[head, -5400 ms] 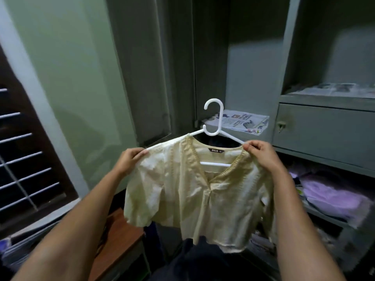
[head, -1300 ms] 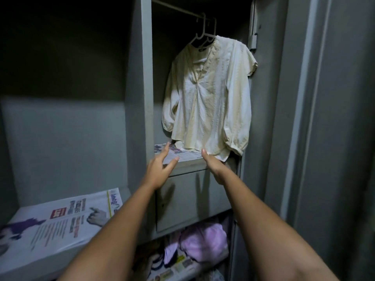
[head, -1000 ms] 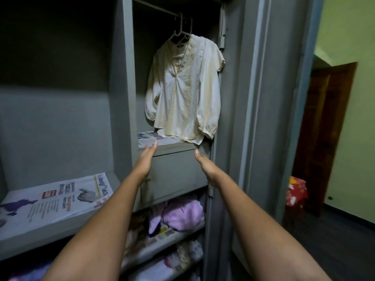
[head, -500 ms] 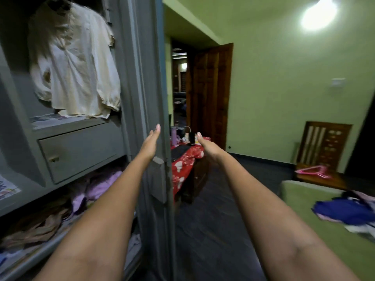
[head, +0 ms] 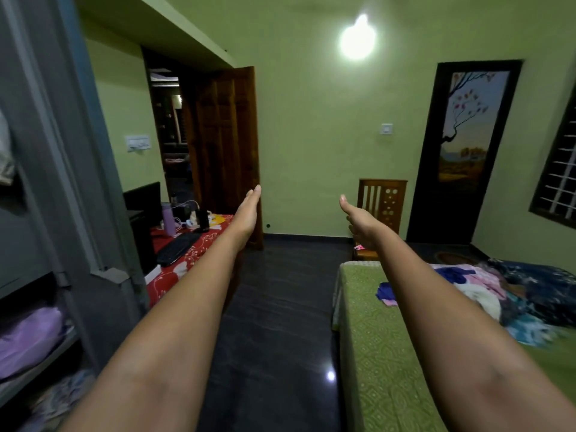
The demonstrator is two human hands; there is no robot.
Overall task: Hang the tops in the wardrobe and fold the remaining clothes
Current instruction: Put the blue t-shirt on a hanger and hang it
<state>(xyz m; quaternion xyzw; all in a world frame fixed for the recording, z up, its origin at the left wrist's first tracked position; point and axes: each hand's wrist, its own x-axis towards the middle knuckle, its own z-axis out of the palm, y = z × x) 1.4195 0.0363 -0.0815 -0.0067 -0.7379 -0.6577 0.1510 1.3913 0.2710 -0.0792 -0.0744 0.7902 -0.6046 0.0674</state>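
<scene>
Both my arms reach forward into the room with nothing in them. My left hand (head: 247, 210) has straight fingers pointing ahead, and my right hand (head: 360, 221) is relaxed with the thumb up. A heap of clothes (head: 486, 291) in blue, pink, white and dark prints lies on the green bed (head: 374, 338) at the right, below my right forearm. The grey wardrobe (head: 46, 182) fills the left edge. A sliver of the hung cream top (head: 4, 151) shows inside it, and folded lilac cloth (head: 28, 338) lies on a lower shelf.
A table with a red cloth (head: 184, 260) carries a keyboard, a bottle and cables beside the wardrobe. An open wooden door (head: 227, 151) is behind it. A wooden chair (head: 381, 204) stands against the far wall. Dark floor (head: 280, 322) runs between table and bed.
The view has swung right, away from the wardrobe toward the room and the bed. The cream top stays hung on the rail. Both hands remain held out with nothing in them.
</scene>
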